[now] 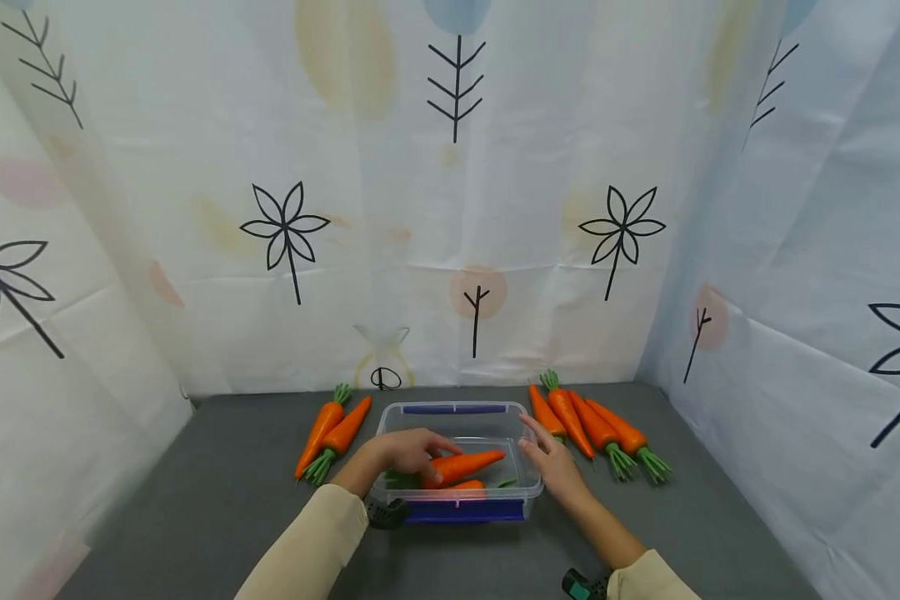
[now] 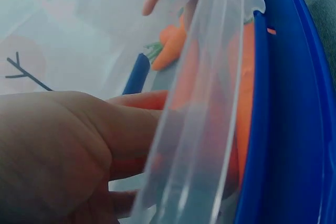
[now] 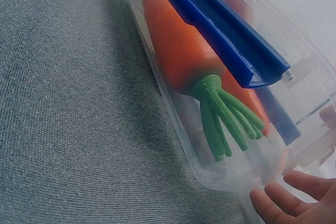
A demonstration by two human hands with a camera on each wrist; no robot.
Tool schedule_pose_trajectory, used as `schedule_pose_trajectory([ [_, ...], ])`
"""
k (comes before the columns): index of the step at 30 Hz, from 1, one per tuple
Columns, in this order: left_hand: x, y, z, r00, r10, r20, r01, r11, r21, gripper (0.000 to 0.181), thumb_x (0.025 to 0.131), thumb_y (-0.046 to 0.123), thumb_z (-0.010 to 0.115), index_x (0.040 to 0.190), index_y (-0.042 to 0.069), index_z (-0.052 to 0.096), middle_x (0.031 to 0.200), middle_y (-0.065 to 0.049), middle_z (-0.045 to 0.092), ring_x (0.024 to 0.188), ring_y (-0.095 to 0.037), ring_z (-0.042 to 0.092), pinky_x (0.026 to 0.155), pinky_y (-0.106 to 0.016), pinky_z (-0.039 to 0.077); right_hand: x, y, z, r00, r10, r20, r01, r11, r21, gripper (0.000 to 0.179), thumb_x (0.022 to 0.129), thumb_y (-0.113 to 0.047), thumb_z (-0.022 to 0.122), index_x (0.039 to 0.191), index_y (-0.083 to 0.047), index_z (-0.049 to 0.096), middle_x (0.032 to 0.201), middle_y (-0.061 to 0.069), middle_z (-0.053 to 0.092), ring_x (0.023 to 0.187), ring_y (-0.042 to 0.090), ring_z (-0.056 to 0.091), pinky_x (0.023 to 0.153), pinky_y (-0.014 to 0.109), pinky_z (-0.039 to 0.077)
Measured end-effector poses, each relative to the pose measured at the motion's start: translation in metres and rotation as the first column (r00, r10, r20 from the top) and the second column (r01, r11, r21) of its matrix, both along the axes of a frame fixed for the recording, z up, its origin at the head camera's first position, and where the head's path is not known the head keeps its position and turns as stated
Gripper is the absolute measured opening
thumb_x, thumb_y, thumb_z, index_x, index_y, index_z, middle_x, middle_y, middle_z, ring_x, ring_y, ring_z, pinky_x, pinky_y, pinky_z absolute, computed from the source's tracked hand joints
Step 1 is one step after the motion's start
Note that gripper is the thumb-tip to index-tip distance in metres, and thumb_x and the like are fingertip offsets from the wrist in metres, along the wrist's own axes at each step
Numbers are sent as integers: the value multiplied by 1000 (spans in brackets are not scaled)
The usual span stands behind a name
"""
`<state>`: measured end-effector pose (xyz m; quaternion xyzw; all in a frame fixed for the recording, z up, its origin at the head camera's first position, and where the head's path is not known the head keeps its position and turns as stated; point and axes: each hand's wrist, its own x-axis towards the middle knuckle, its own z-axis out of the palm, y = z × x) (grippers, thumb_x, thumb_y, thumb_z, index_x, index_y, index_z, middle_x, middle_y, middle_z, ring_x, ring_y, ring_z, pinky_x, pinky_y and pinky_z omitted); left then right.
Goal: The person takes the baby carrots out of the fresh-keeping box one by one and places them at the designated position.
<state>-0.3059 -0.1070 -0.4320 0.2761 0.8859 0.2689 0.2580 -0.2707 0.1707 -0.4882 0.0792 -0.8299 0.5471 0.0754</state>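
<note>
A clear plastic box (image 1: 528, 493) with blue clips stands in the middle of the table. My left hand (image 1: 408, 452) reaches in over its left side and holds an orange carrot (image 1: 476, 461) with thumb and fingers, its tip pointing right. Nearer the front wall another carrot (image 1: 465, 486) lies in the box; the right wrist view shows its green stalks (image 3: 212, 106) through the plastic. At the box's right side is my right hand (image 1: 555, 471), fingers extended by the rim. Through the wall, the left wrist view blurs the left fingertips.
Two carrots (image 1: 320, 436) lie on the grey table (image 1: 217, 500) left of the box. Several more carrots (image 1: 596, 425) lie to its right, at the back. Patterned white cloth (image 1: 532, 208) hangs behind the table and along both sides.
</note>
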Motion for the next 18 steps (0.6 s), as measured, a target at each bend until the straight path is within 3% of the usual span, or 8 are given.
schedule_pose_trajectory([
  [7,3,-3,10,998,58,-9,-57,991,117,45,88,13,72,131,23,62,122,-7,61,111,-27,56,89,-43,50,-1,1,-3,1000,-8,7,8,1000,0,49,98,-28,58,144,-16,49,140,26,47,125,44,48,100,60,37],
  [13,7,-13,22,996,88,33,-94,952,291,45,91,14,66,135,18,57,116,-8,63,92,-22,62,81,-41,52,-1,3,-4,1000,-8,1,8,1000,8,49,98,-29,57,144,-14,49,140,24,48,125,43,47,101,59,37],
  [18,9,-25,34,994,113,-16,-99,927,363,47,95,17,64,140,18,52,123,-10,60,101,-23,60,84,-41,51,-2,2,-2,1000,4,2,-4,1000,-4,50,98,-32,57,145,-15,48,142,24,46,128,44,45,102,59,35],
])
